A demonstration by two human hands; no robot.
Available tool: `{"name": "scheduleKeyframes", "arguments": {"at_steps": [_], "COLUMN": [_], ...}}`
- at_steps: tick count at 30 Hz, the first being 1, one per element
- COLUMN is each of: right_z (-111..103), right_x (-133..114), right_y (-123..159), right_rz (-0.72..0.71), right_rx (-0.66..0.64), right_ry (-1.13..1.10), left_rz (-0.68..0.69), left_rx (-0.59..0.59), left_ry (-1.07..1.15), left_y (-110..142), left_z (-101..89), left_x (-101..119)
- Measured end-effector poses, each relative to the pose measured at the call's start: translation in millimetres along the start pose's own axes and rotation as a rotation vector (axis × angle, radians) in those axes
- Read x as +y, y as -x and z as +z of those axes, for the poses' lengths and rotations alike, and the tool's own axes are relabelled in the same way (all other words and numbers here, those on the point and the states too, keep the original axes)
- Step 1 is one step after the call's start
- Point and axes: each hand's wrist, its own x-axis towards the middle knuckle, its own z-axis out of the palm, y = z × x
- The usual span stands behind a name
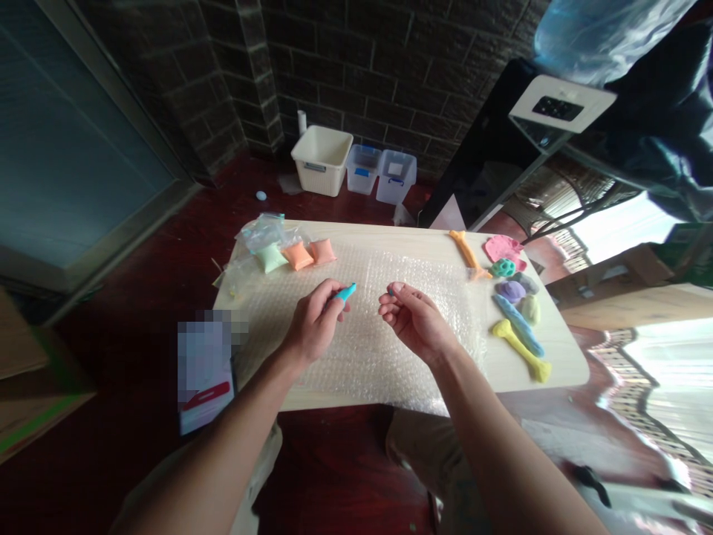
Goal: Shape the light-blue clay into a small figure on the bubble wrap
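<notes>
Fingers I'm watching: L hand (313, 325) is gripping a turquoise, tapered, clay-like stick (346, 293), long axis slanting fwd-right; R hand (419, 321), apart, is pinching a tiny dark-teal bit (391, 291).

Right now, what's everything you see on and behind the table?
Tapered claylike piece: 1, turquoise, left hand
Tiny bit: 1, bluish, right hand
Pillowy plastic packets: 3, green, orange, salmon, left side
Crumpled plastic bag: 1, clear, behind packets
Claylike bones: 2, orange, yellow, right side
Claylike shapes: 6, pink, teal, purple, grey, yellowish, blue, right side
Bubble wrap: 1, clear, tabletop
Rectangular wooden table: 1, pale, middle
Rectangular plastic tub: 1, cream, floor
Boxy plastic bins: 2, clear, floor
Water dispenser: 1, black, right
Brick wall: 1, dark, behind
Hands: 2, bare, above table
</notes>
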Motion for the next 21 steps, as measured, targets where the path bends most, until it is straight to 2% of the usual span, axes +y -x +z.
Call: {"name": "scheduleKeyframes", "arguments": {"at_steps": [6,14,18,21], "right_z": [1,0,1,1], "right_x": [2,4,5,7], "right_y": [1,-1,0,-1], "right_rz": [0.022,-0.042,-0.067,-0.089], "right_rx": [-0.058,-0.028,-0.013,0.033], "right_ry": [-0.002,0.065,0.125,0.215], "left_rz": [-0.017,-0.022,-0.041,-0.11], "left_rx": [-0.026,-0.07,-0.106,-0.037], "left_ry": [0.041,0.098,0.235,0.363], "left_y": [1,3,1,-2], "left_z": [0.1,4.1,6.4,6.4], "left_x": [2,11,18,18]}}
